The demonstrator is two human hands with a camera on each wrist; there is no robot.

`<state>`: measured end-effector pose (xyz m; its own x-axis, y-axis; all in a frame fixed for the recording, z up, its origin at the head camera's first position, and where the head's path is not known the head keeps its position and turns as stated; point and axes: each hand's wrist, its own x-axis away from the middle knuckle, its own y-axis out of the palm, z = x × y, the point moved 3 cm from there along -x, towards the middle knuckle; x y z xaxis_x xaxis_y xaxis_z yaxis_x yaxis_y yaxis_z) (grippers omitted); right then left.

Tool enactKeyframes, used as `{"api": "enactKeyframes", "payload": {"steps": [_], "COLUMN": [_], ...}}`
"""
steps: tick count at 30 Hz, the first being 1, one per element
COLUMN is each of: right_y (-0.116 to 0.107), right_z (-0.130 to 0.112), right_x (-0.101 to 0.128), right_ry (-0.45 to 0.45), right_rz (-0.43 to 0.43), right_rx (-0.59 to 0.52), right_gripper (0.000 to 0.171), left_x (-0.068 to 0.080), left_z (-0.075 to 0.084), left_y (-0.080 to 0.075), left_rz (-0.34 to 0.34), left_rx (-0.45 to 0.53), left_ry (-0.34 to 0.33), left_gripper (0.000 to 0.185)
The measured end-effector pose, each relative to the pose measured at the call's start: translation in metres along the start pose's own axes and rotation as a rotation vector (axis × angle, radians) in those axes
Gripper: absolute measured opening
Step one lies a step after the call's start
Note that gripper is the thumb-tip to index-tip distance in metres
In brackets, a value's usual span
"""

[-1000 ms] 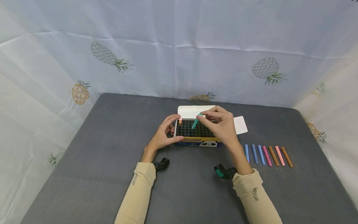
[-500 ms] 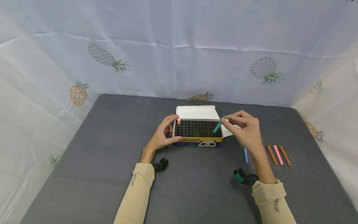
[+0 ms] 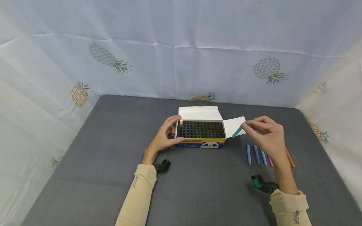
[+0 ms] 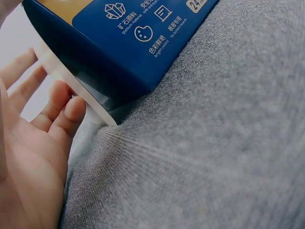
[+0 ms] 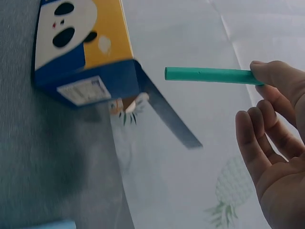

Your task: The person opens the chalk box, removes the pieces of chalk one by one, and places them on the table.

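Observation:
My right hand [image 3: 267, 135] pinches one end of a teal-green chalk stick [image 5: 209, 75] between thumb and forefinger. In the head view the stick slants over the white side flap [image 3: 230, 125] of an open chalk box [image 3: 192, 145]. The right wrist view shows it clear of the box, with the other fingers loosely curled. My left hand [image 3: 165, 136] grips the box's left end, thumb at the front corner and forefinger at the back. Its other fingers lie against the white left flap [image 4: 71, 78]. A black holed insert [image 3: 201, 130] fills the box; one pale orange stick [image 3: 181, 122] stands in its back left corner.
Right of the box, several chalk sticks lie in a row on the grey tabletop [image 3: 203, 188]: blue ones [image 3: 249, 155], a pink one [image 3: 270, 161] and a brown one [image 3: 290, 158], partly hidden by my right arm. The raised white lid [image 3: 200, 113] leans back. A pineapple-print curtain [image 3: 158, 62] hangs behind.
My right hand has moved to the right with the green chalk stick, from over the holed insert to beyond the box's right end. The left hand keeps its grip on the box.

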<state>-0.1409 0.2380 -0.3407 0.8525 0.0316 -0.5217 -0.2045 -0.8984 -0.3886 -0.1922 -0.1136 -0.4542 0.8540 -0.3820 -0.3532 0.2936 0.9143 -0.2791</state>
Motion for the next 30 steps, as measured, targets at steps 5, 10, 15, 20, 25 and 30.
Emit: {"api": "enactKeyframes", "payload": {"steps": [5, 10, 15, 20, 25, 30], "right_y": [-0.017, -0.035, -0.053, -0.073, -0.095, -0.116], "right_z": [0.005, 0.012, 0.022, 0.036, 0.057, 0.073], "right_x": [0.007, 0.016, 0.023, 0.033, 0.045, 0.054], "right_ry": [0.048, 0.078, 0.109, 0.154, 0.238, 0.253], "right_rz": [0.020, 0.041, 0.063, 0.061, 0.039, 0.025], "right_rx": [0.010, 0.052, 0.113, 0.167, 0.210, 0.270], "right_gripper": [0.016, 0.015, 0.014, 0.015, 0.019, 0.019], "left_x": [0.000, 0.001, 0.000, 0.000, -0.001, -0.001], "left_z": [0.015, 0.037, 0.039, 0.024, 0.002, -0.002], "left_y": [0.000, -0.002, -0.002, -0.001, 0.001, 0.000], "left_rz": [-0.006, -0.018, -0.019, -0.018, -0.006, -0.002], "left_rx": [-0.002, 0.015, 0.018, 0.007, -0.015, -0.003], "left_ry": [-0.005, -0.013, -0.008, -0.015, 0.005, 0.018], "left_gripper": [0.079, 0.075, 0.074, 0.077, 0.081, 0.080]}}
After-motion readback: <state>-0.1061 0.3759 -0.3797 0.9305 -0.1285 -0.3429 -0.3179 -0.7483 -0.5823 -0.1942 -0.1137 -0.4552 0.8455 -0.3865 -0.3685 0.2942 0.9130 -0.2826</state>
